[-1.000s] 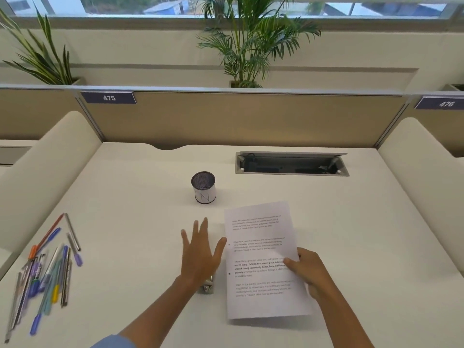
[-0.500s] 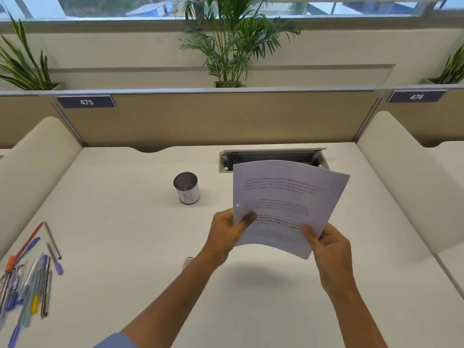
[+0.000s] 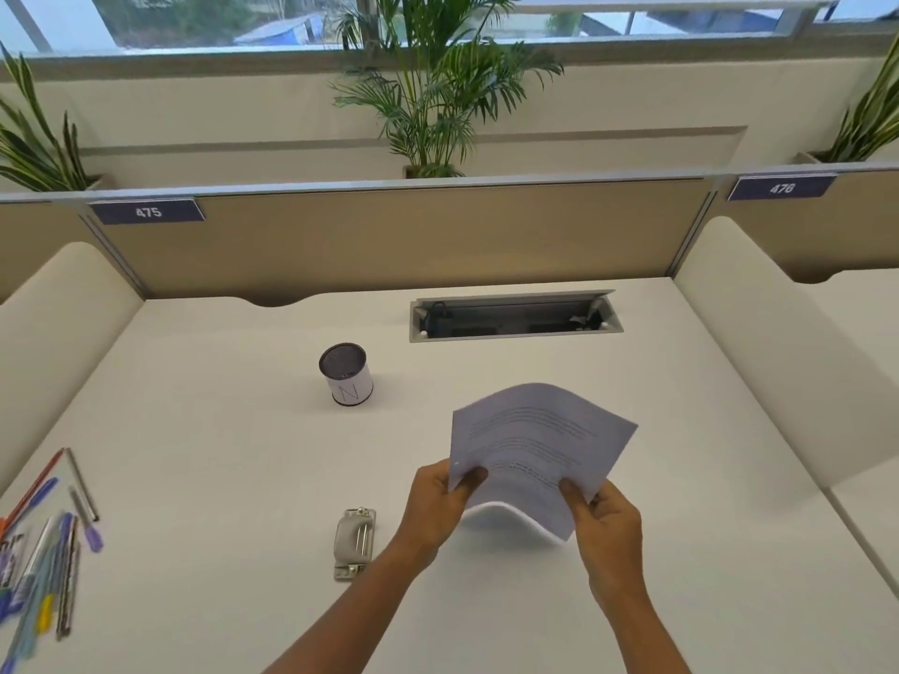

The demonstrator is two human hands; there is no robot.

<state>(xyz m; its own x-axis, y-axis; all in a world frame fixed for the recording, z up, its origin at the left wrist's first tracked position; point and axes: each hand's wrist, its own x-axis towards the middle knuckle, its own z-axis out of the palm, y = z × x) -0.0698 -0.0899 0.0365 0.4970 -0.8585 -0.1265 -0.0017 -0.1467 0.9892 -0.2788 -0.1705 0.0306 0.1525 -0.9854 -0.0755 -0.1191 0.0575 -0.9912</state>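
A printed white sheet of paper (image 3: 535, 445) hangs in the air above the white desk (image 3: 219, 454), bowed and curling at its near edge. My left hand (image 3: 438, 508) pinches its near left corner, thumb on top. My right hand (image 3: 603, 522) pinches its near right corner the same way. A grey metal hole punch (image 3: 355, 542) lies flat on the desk just left of my left wrist, touched by neither hand.
A dark mesh pen cup (image 3: 346, 375) with a white label stands mid-desk. Several pens and markers (image 3: 44, 557) lie loose at the left edge. An open cable tray (image 3: 515, 319) sits at the back. Cream side panels and a tan partition wall in the desk.
The sheet lay on the desk under my right hand, my left hand over the punch. Both hands lifted the sheet, then lowered it toward me. The punch is uncovered now.
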